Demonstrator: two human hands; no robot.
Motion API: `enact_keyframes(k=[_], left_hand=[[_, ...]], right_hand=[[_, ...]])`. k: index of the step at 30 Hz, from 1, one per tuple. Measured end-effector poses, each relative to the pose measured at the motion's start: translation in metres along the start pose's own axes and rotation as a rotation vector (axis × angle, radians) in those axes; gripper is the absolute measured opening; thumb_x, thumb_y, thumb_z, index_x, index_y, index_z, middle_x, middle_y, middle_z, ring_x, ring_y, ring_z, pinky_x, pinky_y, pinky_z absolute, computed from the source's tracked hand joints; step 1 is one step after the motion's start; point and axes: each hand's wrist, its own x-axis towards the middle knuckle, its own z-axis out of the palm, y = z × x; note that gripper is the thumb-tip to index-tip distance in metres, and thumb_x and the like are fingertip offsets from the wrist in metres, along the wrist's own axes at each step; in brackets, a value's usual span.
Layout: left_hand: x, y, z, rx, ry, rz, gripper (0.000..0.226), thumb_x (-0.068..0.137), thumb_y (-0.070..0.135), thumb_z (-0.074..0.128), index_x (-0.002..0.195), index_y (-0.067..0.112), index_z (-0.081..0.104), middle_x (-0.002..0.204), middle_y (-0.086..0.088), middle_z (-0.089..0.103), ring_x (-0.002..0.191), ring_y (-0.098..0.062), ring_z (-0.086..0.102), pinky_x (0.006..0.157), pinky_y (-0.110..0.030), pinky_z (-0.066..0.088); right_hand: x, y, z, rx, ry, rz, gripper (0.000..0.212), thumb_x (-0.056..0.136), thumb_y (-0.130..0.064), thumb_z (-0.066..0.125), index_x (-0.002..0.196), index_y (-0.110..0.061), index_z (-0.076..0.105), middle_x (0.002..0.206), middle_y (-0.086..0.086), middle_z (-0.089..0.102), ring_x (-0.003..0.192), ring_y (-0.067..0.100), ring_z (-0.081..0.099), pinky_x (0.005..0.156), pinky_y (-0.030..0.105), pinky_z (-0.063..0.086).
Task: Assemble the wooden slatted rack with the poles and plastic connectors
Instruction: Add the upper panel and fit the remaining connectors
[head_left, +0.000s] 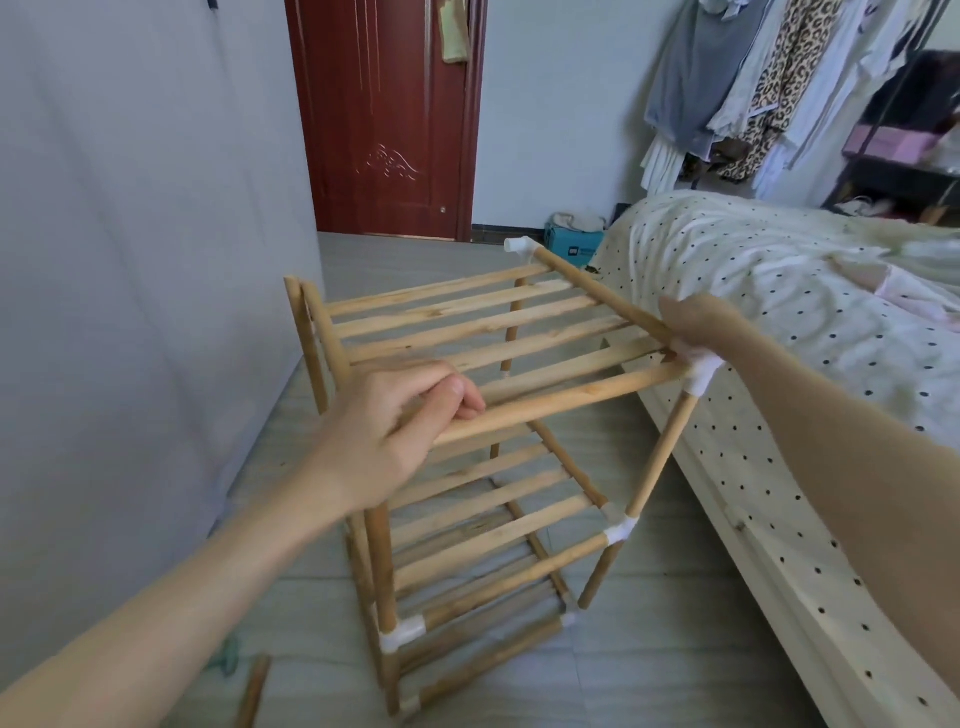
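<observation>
My left hand (387, 441) grip curled round front pole (561, 402) of top slatted shelf (467, 325); pole runs rightward into white corner connector (701, 371), pinched by right hand (701, 325). Left corner unjoined, I judge.

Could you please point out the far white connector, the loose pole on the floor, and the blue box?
far white connector (521, 247): head view, its middle.
loose pole (254, 691): head view, mid-shaft.
blue box (574, 248): head view, front face.

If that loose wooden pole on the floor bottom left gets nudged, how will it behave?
The loose round wooden pole will probably roll: it's cylindrical and lies on smooth grey floor tiles. Likely stiff and light, judging by the matching poles in the wooden slatted rack.
</observation>
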Motion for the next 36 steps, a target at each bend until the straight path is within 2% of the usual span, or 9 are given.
enact_keyframes(k=[2,3,6,9,13,16,24,28,36], left_hand=[[0.0,0.006,0.012,0.052,0.03,0.054,0.033,0.092,0.035,0.036,0.083,0.027,0.067,0.076,0.011,0.068,0.079,-0.004,0.064,0.067,-0.024,0.05],[0.0,0.008,0.018,0.109,0.032,0.114,0.034,0.093,0.03,0.037,0.083,0.022,0.068,0.075,0.011,0.067,0.076,-0.004,0.064,0.063,-0.026,0.05],[0.002,0.008,0.026,0.148,0.057,0.235,0.032,0.093,0.02,0.04,0.082,0.012,0.069,0.074,0.005,0.067,0.071,-0.008,0.064,0.058,-0.034,0.049],[0.006,0.008,0.029,0.102,0.055,0.249,0.03,0.092,0.019,0.042,0.082,0.009,0.069,0.072,0.002,0.066,0.069,-0.014,0.064,0.055,-0.037,0.049],[0.006,0.003,0.035,0.12,-0.015,0.378,0.024,0.089,0.011,0.047,0.081,0.005,0.068,0.077,-0.002,0.066,0.071,-0.018,0.063,0.059,-0.037,0.049],[0.003,-0.001,0.043,0.204,0.053,0.437,0.022,0.087,0.01,0.049,0.079,0.007,0.069,0.077,-0.002,0.067,0.073,-0.019,0.065,0.059,-0.037,0.051],[0.003,0.014,0.067,0.294,0.3,0.401,0.028,0.093,0.012,0.042,0.088,0.009,0.07,0.065,0.003,0.064,0.056,-0.014,0.061,0.045,-0.031,0.044],[0.002,0.016,0.066,0.345,0.315,0.357,0.028,0.092,0.012,0.042,0.092,0.009,0.07,0.063,0.005,0.064,0.051,-0.014,0.059,0.043,-0.027,0.042],[-0.001,0.019,0.069,0.347,0.369,0.346,0.031,0.094,0.013,0.041,0.08,0.009,0.068,0.053,0.006,0.053,0.041,-0.011,0.046,0.041,-0.02,0.031]], right_hand=[[0.002,0.0,0.012,-0.171,0.037,0.004,0.041,0.099,-0.035,0.027,0.093,-0.007,0.056,0.075,0.007,0.051,0.069,0.022,0.051,0.068,0.034,0.043],[0.001,0.003,0.017,-0.234,0.063,0.025,0.044,0.099,-0.04,0.025,0.087,-0.008,0.053,0.074,0.007,0.051,0.069,0.023,0.053,0.072,0.036,0.045],[0.011,0.013,0.021,-0.286,0.094,0.05,0.053,0.095,-0.052,0.024,0.098,-0.007,0.053,0.081,0.011,0.056,0.089,0.033,0.061,0.093,0.044,0.045],[0.011,0.013,0.016,-0.325,0.079,0.047,0.056,0.096,-0.051,0.025,0.099,-0.003,0.053,0.077,0.012,0.052,0.084,0.033,0.06,0.078,0.038,0.049],[0.01,0.009,0.009,-0.394,0.055,0.057,0.052,0.097,-0.051,0.026,0.094,-0.004,0.048,0.073,0.01,0.046,0.069,0.026,0.051,0.065,0.036,0.041],[0.011,0.008,0.008,-0.458,0.094,0.057,0.054,0.098,-0.051,0.028,0.086,-0.004,0.051,0.072,0.01,0.05,0.062,0.024,0.051,0.051,0.031,0.036],[0.013,0.017,0.011,-0.428,0.102,0.057,0.044,0.094,-0.045,0.04,0.075,-0.006,0.047,0.069,0.006,0.047,0.057,0.019,0.047,0.045,0.028,0.034],[0.012,0.02,0.01,-0.431,0.122,0.045,0.05,0.093,-0.053,0.04,0.083,-0.005,0.049,0.07,0.008,0.046,0.064,0.023,0.051,0.045,0.028,0.035],[0.012,0.028,0.008,-0.443,0.177,0.071,0.053,0.092,-0.054,0.043,0.072,-0.005,0.044,0.067,0.007,0.048,0.059,0.02,0.049,0.048,0.028,0.038]])
